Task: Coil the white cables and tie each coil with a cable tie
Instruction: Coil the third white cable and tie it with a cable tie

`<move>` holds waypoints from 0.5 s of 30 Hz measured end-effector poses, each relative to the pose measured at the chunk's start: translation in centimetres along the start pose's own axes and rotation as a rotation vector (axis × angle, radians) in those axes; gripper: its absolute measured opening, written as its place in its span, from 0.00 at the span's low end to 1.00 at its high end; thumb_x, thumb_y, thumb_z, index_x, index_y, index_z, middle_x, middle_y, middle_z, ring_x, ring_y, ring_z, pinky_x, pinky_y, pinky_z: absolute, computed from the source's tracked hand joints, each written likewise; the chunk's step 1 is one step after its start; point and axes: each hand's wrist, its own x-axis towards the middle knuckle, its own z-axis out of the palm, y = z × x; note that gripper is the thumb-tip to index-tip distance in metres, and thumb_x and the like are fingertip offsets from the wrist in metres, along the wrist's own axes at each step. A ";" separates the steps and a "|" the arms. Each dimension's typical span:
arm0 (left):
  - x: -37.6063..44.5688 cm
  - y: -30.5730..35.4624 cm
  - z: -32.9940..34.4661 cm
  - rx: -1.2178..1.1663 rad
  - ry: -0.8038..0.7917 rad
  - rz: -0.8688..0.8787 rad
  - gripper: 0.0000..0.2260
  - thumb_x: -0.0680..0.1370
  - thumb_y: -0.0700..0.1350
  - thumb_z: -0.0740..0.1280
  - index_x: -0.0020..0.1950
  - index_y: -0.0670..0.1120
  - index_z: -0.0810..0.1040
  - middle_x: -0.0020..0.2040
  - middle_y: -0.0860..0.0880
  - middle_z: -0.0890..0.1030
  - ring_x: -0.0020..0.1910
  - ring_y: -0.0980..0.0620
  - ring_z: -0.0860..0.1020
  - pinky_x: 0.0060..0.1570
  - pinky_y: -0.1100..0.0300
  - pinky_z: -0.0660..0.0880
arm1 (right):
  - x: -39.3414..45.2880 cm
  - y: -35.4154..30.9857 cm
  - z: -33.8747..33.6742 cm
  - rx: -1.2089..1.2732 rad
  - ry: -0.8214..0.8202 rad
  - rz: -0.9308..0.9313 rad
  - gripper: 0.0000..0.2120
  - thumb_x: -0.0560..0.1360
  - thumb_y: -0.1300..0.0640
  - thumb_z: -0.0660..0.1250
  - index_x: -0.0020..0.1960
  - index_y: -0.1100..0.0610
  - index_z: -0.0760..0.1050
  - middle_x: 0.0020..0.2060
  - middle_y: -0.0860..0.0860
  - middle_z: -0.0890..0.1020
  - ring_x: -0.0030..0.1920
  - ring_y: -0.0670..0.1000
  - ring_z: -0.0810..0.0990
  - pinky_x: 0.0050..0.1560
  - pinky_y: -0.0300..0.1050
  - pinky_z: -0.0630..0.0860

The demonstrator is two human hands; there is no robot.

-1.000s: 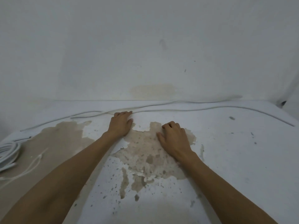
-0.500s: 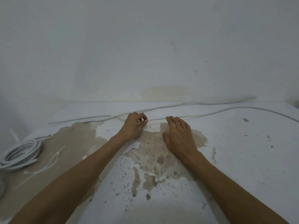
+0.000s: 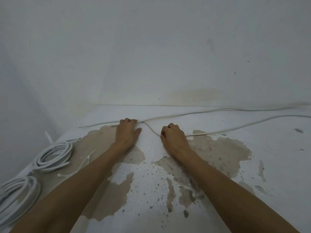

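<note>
On a stained white table [image 3: 252, 165] against a wall, two bare arms reach for a loose white cable [image 3: 235, 127].
Largest first: two finished coils [image 3: 50, 154] lie far left with spare cable ties [image 3: 84, 163] beside them, ready for tying. Left hand [image 3: 127, 132] curls over the cable near its end; right hand [image 3: 173, 136] seems to pinch it, probably starting a loop.

A loose white cable [image 3: 218, 113] is gripped by the left hand [image 3: 127, 132] and pinched by the right hand [image 3: 173, 137] on a stained white floor [image 3: 252, 174]. Two coiled cables [image 3: 53, 155] and cable ties [image 3: 84, 163] are seen at the left.
</note>
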 end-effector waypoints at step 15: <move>6.5 -1.4 -1.1 0.492 -0.007 0.218 0.14 0.76 0.29 0.60 0.58 0.41 0.75 0.57 0.44 0.77 0.61 0.43 0.72 0.51 0.55 0.65 | 0.1 0.1 -3.1 0.318 0.261 -0.144 0.09 0.84 0.52 0.58 0.52 0.56 0.73 0.38 0.48 0.77 0.40 0.49 0.75 0.42 0.45 0.71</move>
